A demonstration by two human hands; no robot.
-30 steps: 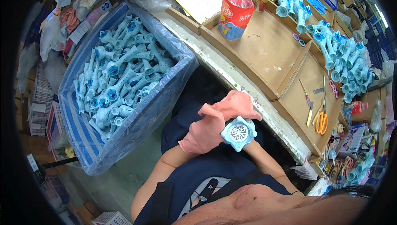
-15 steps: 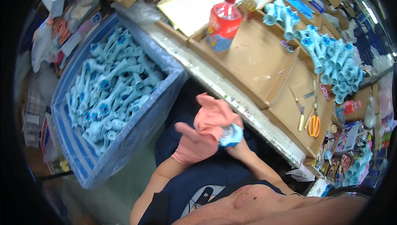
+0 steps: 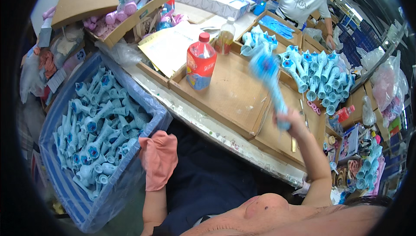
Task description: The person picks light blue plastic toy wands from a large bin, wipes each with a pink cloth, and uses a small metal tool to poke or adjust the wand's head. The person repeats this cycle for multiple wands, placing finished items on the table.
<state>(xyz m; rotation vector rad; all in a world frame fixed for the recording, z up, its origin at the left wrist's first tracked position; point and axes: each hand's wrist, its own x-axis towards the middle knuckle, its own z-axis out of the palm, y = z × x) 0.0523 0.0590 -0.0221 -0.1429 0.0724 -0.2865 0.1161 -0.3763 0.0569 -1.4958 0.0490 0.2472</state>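
Blurred by motion, a light-blue flared plastic tube (image 3: pixel 274 90) with a darker blue flower-like head is raised over the cardboard trays. My bare right hand (image 3: pixel 289 121) is closed round its lower end. A salmon-pink glove covers my left hand (image 3: pixel 155 168), which is beside the rim of the blue-lined bin (image 3: pixel 151 129). Bunched pink cloth (image 3: pixel 162 147) seems to be gripped in it, though the fingers are hidden in the folds. Many similar light-blue tubes (image 3: pixel 104 127) lie heaped in the bin. More tubes (image 3: pixel 323 71) are lined up at the right of the bench.
A red-labelled bottle (image 3: pixel 201 64) and a clear bottle (image 3: pixel 225 36) stand by a cardboard tray (image 3: pixel 221 93). Pink rings (image 3: pixel 313 107) lie farther right. Across the bench stands a person (image 3: pixel 299 1) in a white shirt. An open carton (image 3: pixel 134 17) of pink parts is at the upper left.
My hands have parted. The right carried the light-blue tube from my lap up and right over the trays; the gloved left, with the pink cloth, moved left to the bin. The view has shifted.
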